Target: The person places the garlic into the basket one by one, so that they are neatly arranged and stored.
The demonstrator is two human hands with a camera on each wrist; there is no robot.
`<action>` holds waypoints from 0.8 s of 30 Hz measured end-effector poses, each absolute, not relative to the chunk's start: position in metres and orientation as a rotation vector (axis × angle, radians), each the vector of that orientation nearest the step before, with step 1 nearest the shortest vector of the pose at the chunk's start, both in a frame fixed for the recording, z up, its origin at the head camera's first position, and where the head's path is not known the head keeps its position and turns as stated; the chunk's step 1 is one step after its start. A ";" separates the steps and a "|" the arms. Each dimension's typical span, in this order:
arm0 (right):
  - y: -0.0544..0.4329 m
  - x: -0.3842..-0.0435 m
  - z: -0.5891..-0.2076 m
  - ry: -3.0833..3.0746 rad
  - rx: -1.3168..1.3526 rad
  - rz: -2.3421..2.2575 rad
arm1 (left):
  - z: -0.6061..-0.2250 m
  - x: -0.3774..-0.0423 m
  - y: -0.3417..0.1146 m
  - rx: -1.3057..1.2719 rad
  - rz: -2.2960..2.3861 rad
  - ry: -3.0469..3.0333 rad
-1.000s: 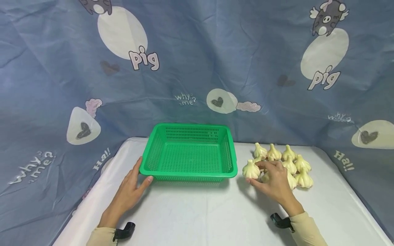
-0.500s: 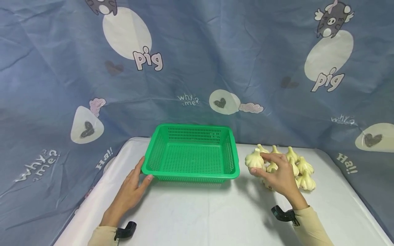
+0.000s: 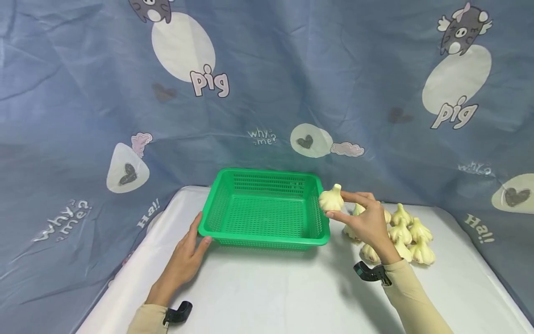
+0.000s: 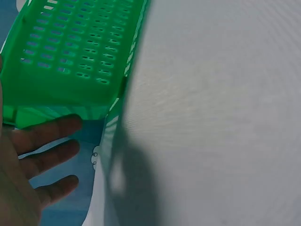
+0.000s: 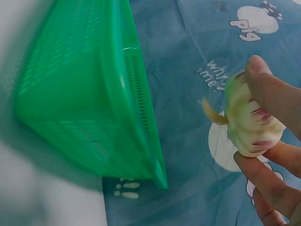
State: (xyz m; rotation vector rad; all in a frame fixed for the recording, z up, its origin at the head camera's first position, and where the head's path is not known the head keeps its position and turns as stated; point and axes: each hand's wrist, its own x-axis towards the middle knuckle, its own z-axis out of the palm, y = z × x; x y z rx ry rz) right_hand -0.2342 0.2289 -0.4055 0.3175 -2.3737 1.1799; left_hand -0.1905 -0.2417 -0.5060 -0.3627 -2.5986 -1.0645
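Observation:
Pale garlic bulb (image 3: 331, 200) is pinched between the thumb and fingers of my right hand (image 3: 369, 222), held up beside the right rim of the green plastic basket (image 3: 267, 240). Purple streaks and a short stem show on the bulb (image 5: 256, 120) in the right wrist view. The basket has slotted walls and nothing inside it. At its front left corner rests my left hand (image 3: 181, 262), thumb at the front and fingers along the left side. In the left wrist view, the fingers (image 4: 56, 157) stretch out nearly straight beside the basket wall (image 4: 61, 89).
More garlic bulbs (image 3: 422, 252) stand in a cluster on the white-covered table (image 3: 258, 292), right of the basket and partly behind my right hand. A blue printed cloth (image 3: 267, 83) hangs behind and around the table.
My right hand has lifted the garlic bulb off the cluster and carried it up and left to the basket's right rim. My left hand stays at the basket corner; the view has shifted slightly.

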 end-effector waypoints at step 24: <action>0.178 -0.299 -0.401 -2.614 0.586 1.572 | -0.517 -0.191 -0.242 -0.354 -1.257 -2.504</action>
